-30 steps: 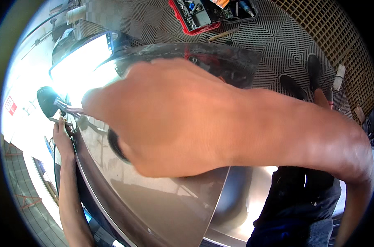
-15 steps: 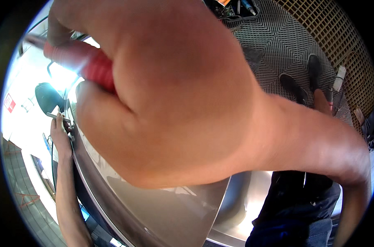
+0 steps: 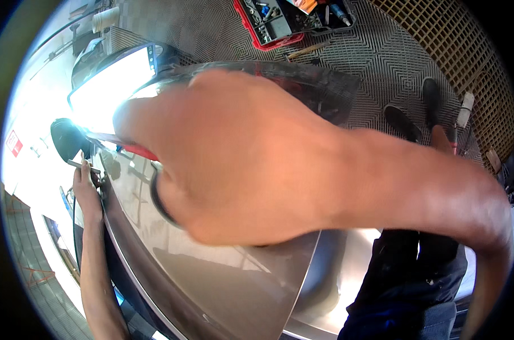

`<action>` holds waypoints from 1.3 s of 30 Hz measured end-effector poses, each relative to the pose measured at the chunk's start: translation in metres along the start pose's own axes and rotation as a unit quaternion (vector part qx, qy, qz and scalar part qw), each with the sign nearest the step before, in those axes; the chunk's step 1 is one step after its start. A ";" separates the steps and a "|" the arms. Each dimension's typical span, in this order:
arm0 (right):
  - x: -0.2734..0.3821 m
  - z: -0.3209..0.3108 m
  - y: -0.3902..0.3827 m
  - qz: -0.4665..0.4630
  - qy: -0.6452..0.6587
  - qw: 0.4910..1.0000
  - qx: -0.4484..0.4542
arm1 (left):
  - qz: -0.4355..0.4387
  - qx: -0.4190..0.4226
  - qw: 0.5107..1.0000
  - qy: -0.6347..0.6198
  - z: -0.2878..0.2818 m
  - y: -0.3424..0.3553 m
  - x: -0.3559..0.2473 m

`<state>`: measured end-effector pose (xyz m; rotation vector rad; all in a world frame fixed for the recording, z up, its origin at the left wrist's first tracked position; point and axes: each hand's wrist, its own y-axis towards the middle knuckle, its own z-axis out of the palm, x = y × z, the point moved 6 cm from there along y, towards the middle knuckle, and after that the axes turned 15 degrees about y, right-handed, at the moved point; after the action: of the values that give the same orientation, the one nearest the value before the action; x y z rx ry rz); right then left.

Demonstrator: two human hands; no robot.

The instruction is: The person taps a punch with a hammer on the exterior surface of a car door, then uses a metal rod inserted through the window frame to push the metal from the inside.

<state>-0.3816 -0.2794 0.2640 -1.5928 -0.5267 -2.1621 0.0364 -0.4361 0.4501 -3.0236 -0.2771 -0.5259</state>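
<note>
My right hand (image 3: pixel 228 158) fills the middle of the head view, closed round a red-handled tool (image 3: pixel 137 150) with a metal shaft pointing left; much of it is hidden under my hand. Beneath is a glossy greyish vehicle body panel (image 3: pixel 228 277). At its left edge my left hand (image 3: pixel 87 187) grips a small metal bar (image 3: pixel 82 165), just below a dark side mirror (image 3: pixel 67 139). A very bright rectangular light panel (image 3: pixel 112 79) stands beyond, above the right hand's fingers.
An open red-and-black toolbox (image 3: pixel 274 28) lies on the patterned floor, beside a wooden-handled tool (image 3: pixel 308 50). Dark shoes (image 3: pixel 431 93) and dark trousers (image 3: pixel 407 283) show at right, near a lattice mat (image 3: pixel 461 45). A dark, glossy sheet (image 3: pixel 330 90) lies past the panel.
My right hand with the red-handled tool swung up toward the upper left half a second ago and is now back down near where it was a second ago. My left hand has barely moved.
</note>
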 end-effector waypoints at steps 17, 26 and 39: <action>0.009 0.018 0.042 -0.131 -0.007 0.985 -0.116 | 0.005 0.027 0.999 -0.020 0.000 -0.012 -0.020; 0.003 0.018 0.043 -0.061 0.003 0.997 -0.048 | -0.049 0.017 0.997 -0.063 0.001 -0.017 -0.017; 0.016 0.005 0.050 -0.209 0.051 0.944 -0.250 | -0.044 -0.003 0.998 -0.034 0.001 -0.016 -0.017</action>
<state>-0.3553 -0.3205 0.2834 -1.7183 -0.3167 -2.8608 0.0182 -0.4233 0.4434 -3.0495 -0.4152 -0.4311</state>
